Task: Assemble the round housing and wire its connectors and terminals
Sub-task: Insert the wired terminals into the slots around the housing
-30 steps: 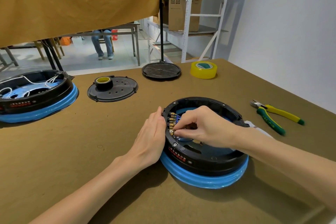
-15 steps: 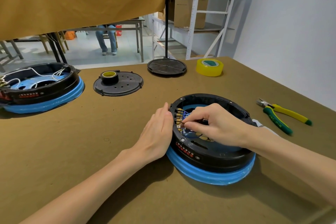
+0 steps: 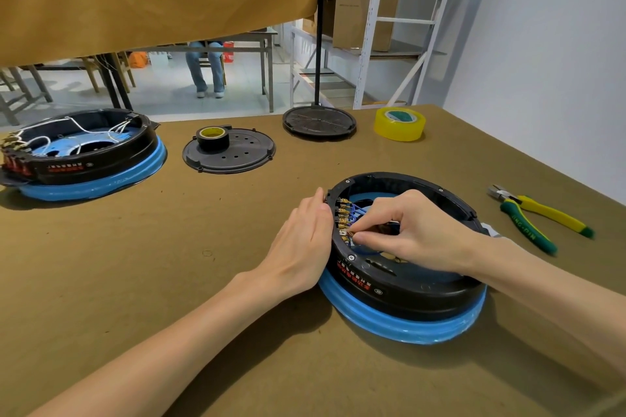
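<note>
Resting on bench point(image 3: 135, 281): two round housings, near one point(image 3: 403, 281) and far-left one point(image 3: 81, 152). Left hand point(image 3: 301, 247), fingers straight, presses near housing's outer wall; right hand point(image 3: 410, 230) pinches a terminal point(image 3: 347, 233) inside. Two tape rolls, one pliers point(image 3: 538, 217).

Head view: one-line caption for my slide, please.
Left hand braces the round housing while right hand pinches a connector at the terminals.

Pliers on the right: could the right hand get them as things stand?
Probably yes, once it lets go: the right hand is pinching at the housing's terminals, and the bare table between it and the pliers looks free.
</note>
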Demonstrator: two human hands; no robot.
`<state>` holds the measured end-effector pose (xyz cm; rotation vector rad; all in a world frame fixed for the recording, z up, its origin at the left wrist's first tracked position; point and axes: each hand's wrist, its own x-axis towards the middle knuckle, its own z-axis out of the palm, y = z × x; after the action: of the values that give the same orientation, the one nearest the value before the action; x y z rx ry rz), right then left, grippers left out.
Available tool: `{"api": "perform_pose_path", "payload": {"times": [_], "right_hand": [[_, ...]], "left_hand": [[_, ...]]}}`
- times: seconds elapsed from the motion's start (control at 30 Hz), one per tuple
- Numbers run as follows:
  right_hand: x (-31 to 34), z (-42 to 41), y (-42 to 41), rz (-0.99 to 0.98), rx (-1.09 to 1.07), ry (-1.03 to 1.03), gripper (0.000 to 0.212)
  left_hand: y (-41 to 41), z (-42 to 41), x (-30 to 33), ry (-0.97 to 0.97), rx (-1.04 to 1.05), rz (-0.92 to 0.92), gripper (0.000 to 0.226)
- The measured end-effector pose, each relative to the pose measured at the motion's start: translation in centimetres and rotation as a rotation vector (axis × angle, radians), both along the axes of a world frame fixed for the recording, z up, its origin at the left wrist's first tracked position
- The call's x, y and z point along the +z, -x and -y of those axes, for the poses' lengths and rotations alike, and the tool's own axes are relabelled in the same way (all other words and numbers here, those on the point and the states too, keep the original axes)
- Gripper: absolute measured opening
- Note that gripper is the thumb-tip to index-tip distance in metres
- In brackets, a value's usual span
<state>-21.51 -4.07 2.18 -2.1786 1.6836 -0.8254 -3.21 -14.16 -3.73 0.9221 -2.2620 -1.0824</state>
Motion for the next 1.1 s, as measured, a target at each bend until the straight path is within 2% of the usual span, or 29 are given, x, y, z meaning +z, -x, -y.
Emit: {"api": "perform_pose_path", "payload": {"times": [0.27, 0.73, 1.1], "right_hand": [[0.0, 0.3, -0.6, -0.033, -0.016, 0.016, 0.016], [0.3, -0.1, -0.6, 0.018, -0.028, 0.007, 0.012], [0.7, -0.2, -1.3, -0.045, -0.048, 0.014, 0.012]], "left_hand": [[-0.1, -0.1, 0.4, 0.02, -0.006, 0.027, 0.081], [-0.2, -0.3, 0.5, 0.022, -0.007, 0.025, 0.081], [-0.2, -0.3, 0.6, 0.038, -0.003, 0.049, 0.08]]}}
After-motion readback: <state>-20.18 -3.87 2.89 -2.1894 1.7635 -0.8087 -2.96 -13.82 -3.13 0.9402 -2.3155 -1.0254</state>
